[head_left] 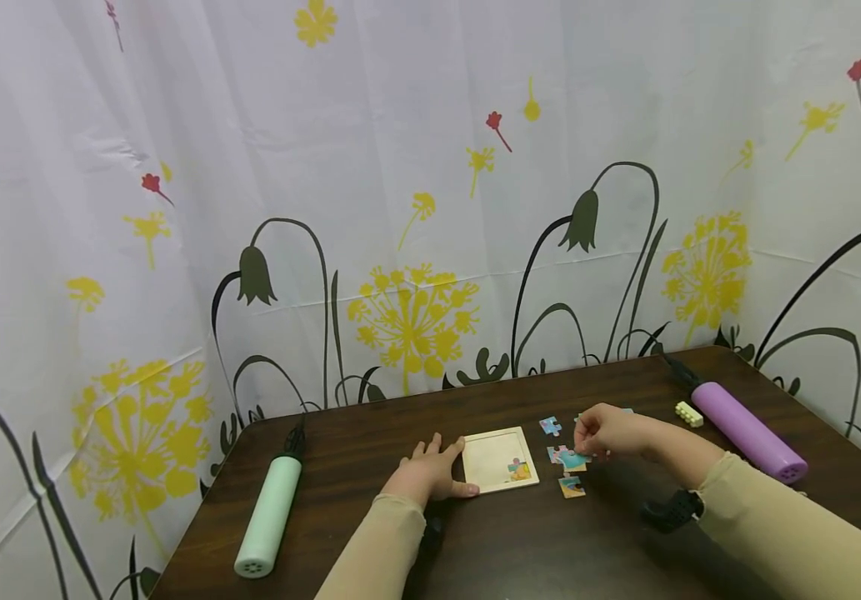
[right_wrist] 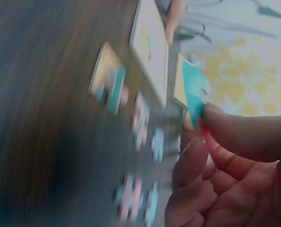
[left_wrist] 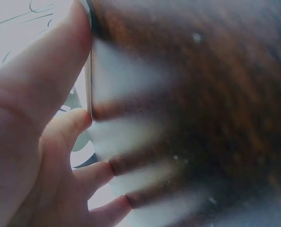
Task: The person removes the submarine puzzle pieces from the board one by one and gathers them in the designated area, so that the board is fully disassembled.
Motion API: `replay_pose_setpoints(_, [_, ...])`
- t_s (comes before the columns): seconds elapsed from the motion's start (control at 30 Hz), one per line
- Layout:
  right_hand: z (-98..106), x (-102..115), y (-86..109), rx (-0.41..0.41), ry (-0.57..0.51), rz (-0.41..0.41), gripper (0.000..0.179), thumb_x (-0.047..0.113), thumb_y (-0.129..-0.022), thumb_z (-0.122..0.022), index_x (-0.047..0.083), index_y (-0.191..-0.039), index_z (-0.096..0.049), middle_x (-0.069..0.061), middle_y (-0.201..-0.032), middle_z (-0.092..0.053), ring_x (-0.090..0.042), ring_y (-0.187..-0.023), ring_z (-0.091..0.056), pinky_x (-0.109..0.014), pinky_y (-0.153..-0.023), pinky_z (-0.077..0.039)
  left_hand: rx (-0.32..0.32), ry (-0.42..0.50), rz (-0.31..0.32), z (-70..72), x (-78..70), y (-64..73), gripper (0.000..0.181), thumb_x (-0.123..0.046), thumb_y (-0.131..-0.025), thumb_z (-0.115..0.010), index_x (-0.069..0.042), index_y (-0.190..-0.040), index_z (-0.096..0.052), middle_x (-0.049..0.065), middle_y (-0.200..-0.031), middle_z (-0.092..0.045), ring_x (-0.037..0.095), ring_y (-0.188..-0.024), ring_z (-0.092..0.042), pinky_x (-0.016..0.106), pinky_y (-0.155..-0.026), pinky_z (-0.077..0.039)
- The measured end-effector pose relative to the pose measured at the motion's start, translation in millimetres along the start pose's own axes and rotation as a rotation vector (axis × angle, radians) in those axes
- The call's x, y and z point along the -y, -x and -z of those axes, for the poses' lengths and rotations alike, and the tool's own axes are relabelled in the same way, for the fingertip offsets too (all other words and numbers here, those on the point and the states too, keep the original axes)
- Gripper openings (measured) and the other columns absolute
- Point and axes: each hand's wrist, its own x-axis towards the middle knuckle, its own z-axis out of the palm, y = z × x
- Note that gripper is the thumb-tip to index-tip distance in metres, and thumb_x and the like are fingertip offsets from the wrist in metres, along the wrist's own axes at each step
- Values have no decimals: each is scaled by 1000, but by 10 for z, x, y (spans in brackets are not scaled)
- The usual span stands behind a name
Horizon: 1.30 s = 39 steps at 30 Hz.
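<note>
A square wooden puzzle tray (head_left: 486, 458) lies on the dark table, with a puzzle piece (head_left: 520, 472) in its lower right corner. My left hand (head_left: 433, 473) rests at the tray's left side, fingers spread, thumb and index finger touching its edge. Between thumb and fingers, my right hand (head_left: 613, 433) pinches a teal and yellow puzzle piece (right_wrist: 195, 90), raised off the table in the right wrist view. Several loose pieces lie near that hand, among them an orange and blue piece (head_left: 572, 487) and a blue and pink piece (head_left: 550, 426). Some are partly hidden behind the hand.
A mint-green cylinder (head_left: 271, 512) with a black end lies at the left of the table. To the right are a purple cylinder (head_left: 748, 433) and a pale yellow toy brick (head_left: 688, 414). Behind the table hangs a flower-print curtain (head_left: 400, 208).
</note>
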Motion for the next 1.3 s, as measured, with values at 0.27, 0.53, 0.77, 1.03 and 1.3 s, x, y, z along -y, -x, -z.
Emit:
replay_pose_setpoints(0.27, [169, -266, 269, -5, 66, -86, 6, -2, -85, -66, 1, -80, -63, -3, -71, -57, -15, -60, -48, -28, -56, -42, 3, 15, 8, 19, -23, 13, 88, -49, -80, -78, -18, -153, -40, 24, -157, -26, 49, -141, -22, 66, -109, -20])
replay_pose_setpoints(0.53, [149, -410, 300, -47, 133, -134, 10, 1, -84, -71, 5, -77, -64, -2, -68, -56, -15, -55, -49, -26, -50, -38, -2, 13, 5, -1, -10, -3, 87, -49, -80, -78, -19, -152, -40, 23, -157, -27, 49, -141, -22, 66, -109, -21])
replay_pose_setpoints(0.77, [126, -354, 238, -130, 160, -74, 13, 1, -83, -74, 3, -76, -63, -1, -68, -54, -14, -55, -48, -29, -51, -42, 1, 8, 8, -8, -4, -5, 88, -50, -80, -78, -19, -153, -40, 23, -157, -26, 49, -141, -22, 66, -109, -21])
replay_pose_setpoints(1.03, [-69, -61, 9, -122, 122, -30, 11, -1, -83, -73, 1, -79, -63, -2, -71, -56, -14, -59, -48, -29, -53, -43, 1, 0, 4, -8, 3, -8, 88, -51, -80, -77, -20, -153, -39, 23, -157, -26, 48, -141, -22, 65, -109, -22])
replay_pose_setpoints(1.3, [-414, 167, -272, -86, 128, 37, 11, -4, -81, -75, 0, -85, -65, -3, -71, -58, -15, -62, -53, -30, -55, -47, 0, 11, -7, -11, 14, -1, 89, -50, -80, -77, -19, -153, -38, 23, -157, -25, 49, -141, -22, 65, -109, -21])
